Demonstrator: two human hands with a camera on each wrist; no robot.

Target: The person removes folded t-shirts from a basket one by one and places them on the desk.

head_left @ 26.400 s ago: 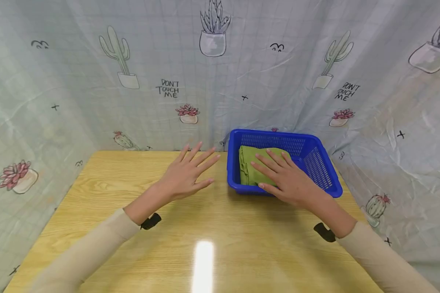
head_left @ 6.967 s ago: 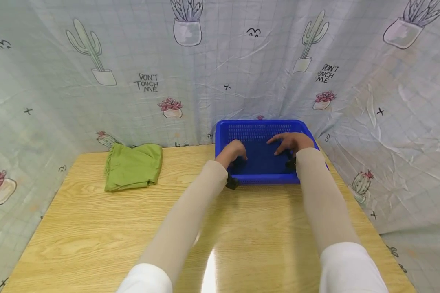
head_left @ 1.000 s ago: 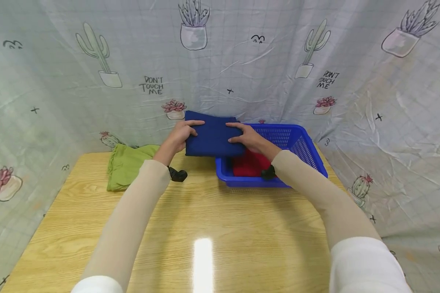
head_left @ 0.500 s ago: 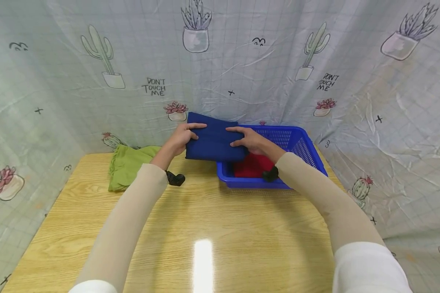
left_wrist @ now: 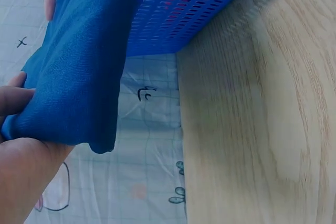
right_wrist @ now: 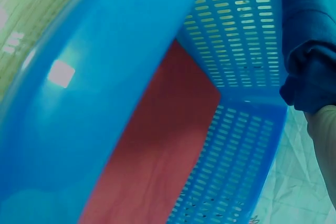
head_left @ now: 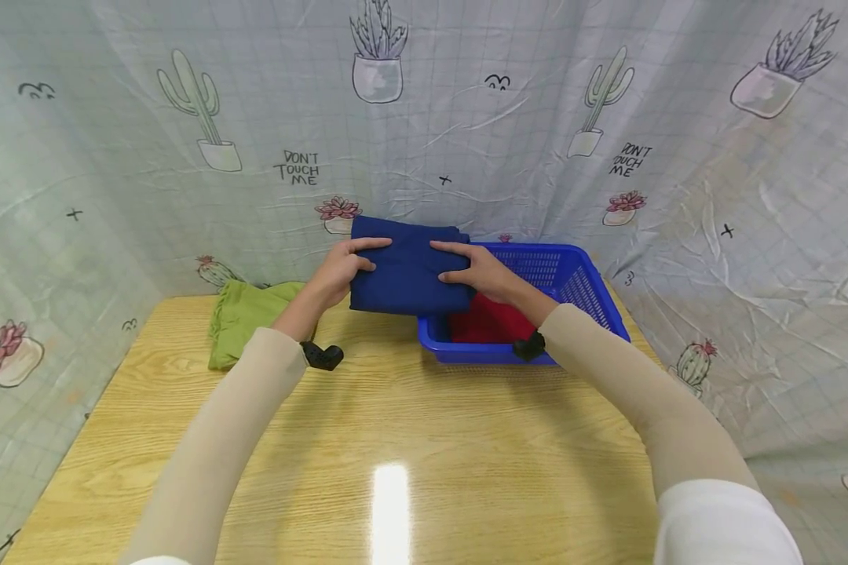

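Observation:
A folded dark blue cloth [head_left: 410, 275] is held up between both hands, tilted toward the head camera, above the table and over the basket's left end. My left hand [head_left: 338, 271] grips its left side, thumb and forefinger on the near face; the left wrist view shows the folded edge of the cloth [left_wrist: 79, 77] in the fingers. My right hand [head_left: 491, 273] grips the right side the same way. Below the right hand stands a blue plastic basket [head_left: 593, 294] with a folded red cloth [head_left: 491, 322] inside. The red cloth [right_wrist: 157, 140] lies on the basket floor in the right wrist view.
A folded green cloth [head_left: 250, 318] lies on the wooden table [head_left: 396, 416] at the back left, partly behind the left forearm. A cactus-print curtain [head_left: 438, 141] hangs right behind the table and along both sides.
Earlier the green cloth was in the basket; it now lies at the table's left. The blue cloth has come out of the basket, uncovering the red one, and has shifted slightly left in the last half second.

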